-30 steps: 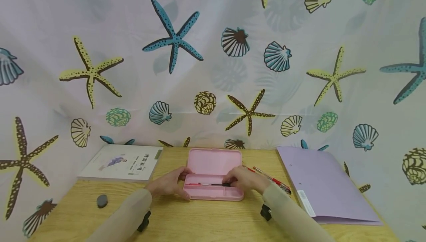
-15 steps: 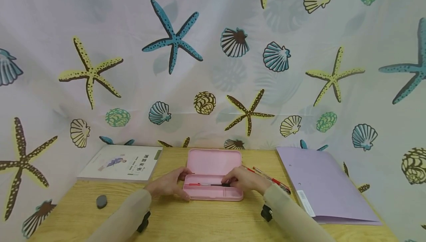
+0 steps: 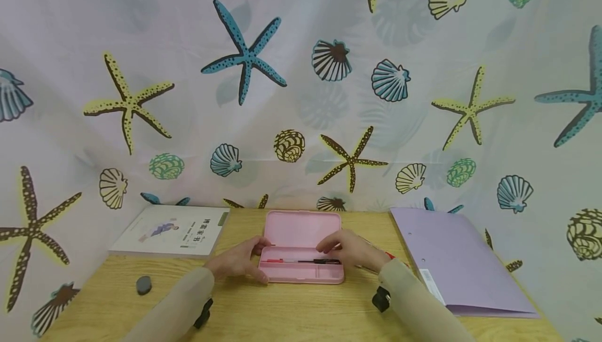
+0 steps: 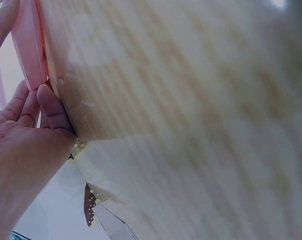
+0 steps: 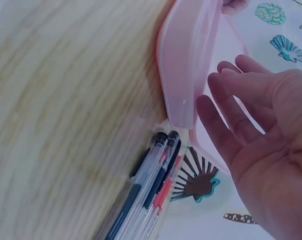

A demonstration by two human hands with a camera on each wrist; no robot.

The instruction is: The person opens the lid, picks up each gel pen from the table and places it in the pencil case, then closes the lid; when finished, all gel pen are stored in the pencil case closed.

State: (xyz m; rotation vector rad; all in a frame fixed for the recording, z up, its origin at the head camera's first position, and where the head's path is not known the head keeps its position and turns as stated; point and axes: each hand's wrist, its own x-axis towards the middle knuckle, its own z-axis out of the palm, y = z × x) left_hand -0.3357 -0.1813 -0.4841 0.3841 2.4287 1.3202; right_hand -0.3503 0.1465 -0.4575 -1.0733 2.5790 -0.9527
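An open pink pencil case (image 3: 301, 237) lies in the middle of the wooden table (image 3: 291, 310), its lid folded back. A red and black pen (image 3: 301, 261) lies lengthwise in its tray. My left hand (image 3: 244, 261) holds the case's left end, thumb at the front edge and fingers at the back; the left wrist view shows those fingers (image 4: 46, 107) against the pink case (image 4: 28, 50). My right hand (image 3: 345, 248) hovers over the case's right end, fingers spread and empty. In the right wrist view that hand (image 5: 256, 125) is open beside the case (image 5: 186, 75).
Loose pens (image 5: 151, 195) lie right of the case, mostly hidden behind my right hand in the head view (image 3: 389, 255). A book (image 3: 174, 230) lies at the back left, a purple folder (image 3: 451, 258) at the right, and a grey eraser (image 3: 143, 284) at the front left. A sea-print curtain (image 3: 301, 96) hangs behind.
My right hand has let go of the pen's black end and lifted up and back to the right. The pen now lies free in the tray. The left hand has not moved.
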